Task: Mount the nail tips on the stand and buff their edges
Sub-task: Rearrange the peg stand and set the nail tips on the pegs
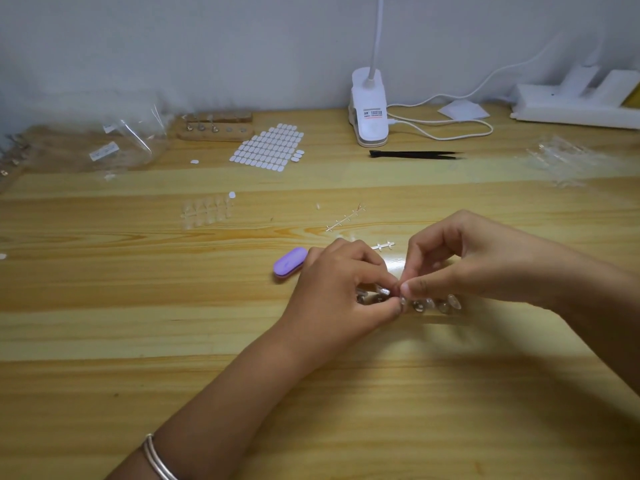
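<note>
While on stand (444,308), tips (454,301) between fingertips (414,287)

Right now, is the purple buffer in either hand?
No, the purple buffer lies on the table beside the left hand; it and the right hand pinch a nail tip.

A wooden table (138,323) carried a purple buffer block (290,262) near its middle. Toward the far edge lay a white clip lamp (369,112), black tweezers (415,154), a sticker sheet (266,148) and a wooden stand (214,131).
</note>
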`<state>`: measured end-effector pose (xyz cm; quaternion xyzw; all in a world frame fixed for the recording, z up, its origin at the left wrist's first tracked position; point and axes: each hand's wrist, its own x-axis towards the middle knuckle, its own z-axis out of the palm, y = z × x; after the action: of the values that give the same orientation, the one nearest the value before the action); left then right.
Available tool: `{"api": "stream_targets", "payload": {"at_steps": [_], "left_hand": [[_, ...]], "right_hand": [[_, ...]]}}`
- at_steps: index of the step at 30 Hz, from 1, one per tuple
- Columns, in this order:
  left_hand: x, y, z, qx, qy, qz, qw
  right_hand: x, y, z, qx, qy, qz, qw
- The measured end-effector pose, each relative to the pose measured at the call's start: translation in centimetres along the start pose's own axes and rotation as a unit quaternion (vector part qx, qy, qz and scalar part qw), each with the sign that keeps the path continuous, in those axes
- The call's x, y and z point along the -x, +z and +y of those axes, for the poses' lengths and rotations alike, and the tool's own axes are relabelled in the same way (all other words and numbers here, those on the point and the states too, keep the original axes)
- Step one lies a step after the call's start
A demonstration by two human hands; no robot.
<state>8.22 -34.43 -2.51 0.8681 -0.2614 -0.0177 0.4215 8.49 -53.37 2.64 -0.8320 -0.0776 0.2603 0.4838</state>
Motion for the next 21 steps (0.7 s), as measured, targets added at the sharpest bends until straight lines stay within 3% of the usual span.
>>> {"api": "stream_targets", "payload": {"at_steps": [5, 9, 13, 21], "left_hand": [[0.0, 0.1, 0.0, 0.009, -0.012, 0.005, 1.0], [0.0, 0.0, 0.0, 0.005, -0.011, 0.0, 1.0], [0.1, 0.0, 0.0, 0.011, -0.008, 0.011, 1.0], [0.4, 0.3, 0.3, -0.02, 0.022, 0.029, 0.999]], "right_hand": [[0.5, 0.9, -0.2, 0.103, -0.008, 0.061, 0.993], [0.9, 0.7, -1.1, 0.171, -0.013, 0.064, 0.983], [2.1, 0.8, -1.7, 0.25, -0.04, 0.161, 0.954], [2.8, 3.6, -2.3, 0.403, 0.041, 0.168, 0.899]]}}
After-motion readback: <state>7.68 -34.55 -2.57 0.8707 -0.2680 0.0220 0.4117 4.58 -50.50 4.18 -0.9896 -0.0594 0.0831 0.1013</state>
